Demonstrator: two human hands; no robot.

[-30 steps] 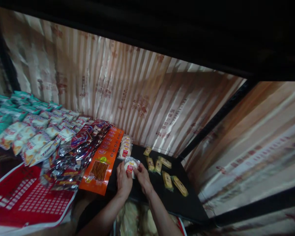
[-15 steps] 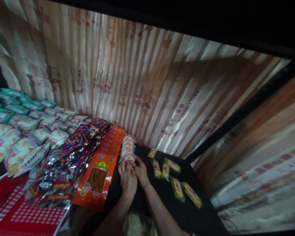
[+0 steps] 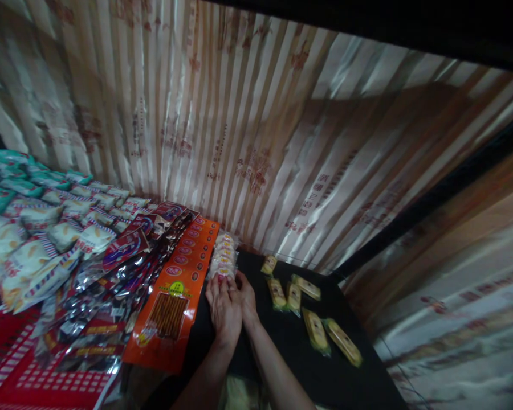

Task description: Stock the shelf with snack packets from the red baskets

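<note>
A row of round white snack packets with red labels (image 3: 224, 253) runs back along a black shelf (image 3: 290, 356). My left hand (image 3: 223, 310) lies flat, fingers stretched, on the nearest packet at the front of that row. My right hand (image 3: 244, 295) is pressed against it on the right, fingers curled at that packet's edge. The packet under my hands is mostly hidden; only a bit of red shows at the fingertips.
Several yellow wrapped bars (image 3: 316, 331) lie scattered to the right on the shelf. Left of the row sit long orange packs (image 3: 183, 273), shiny red and silver packs (image 3: 123, 250), white packs (image 3: 25, 256) and teal packs (image 3: 8, 171). A striped papered wall (image 3: 239, 142) closes the back.
The packet held up in both hands a second ago has been set down at the front of the row. Both hands moved forward onto it; the view tilted upward.
</note>
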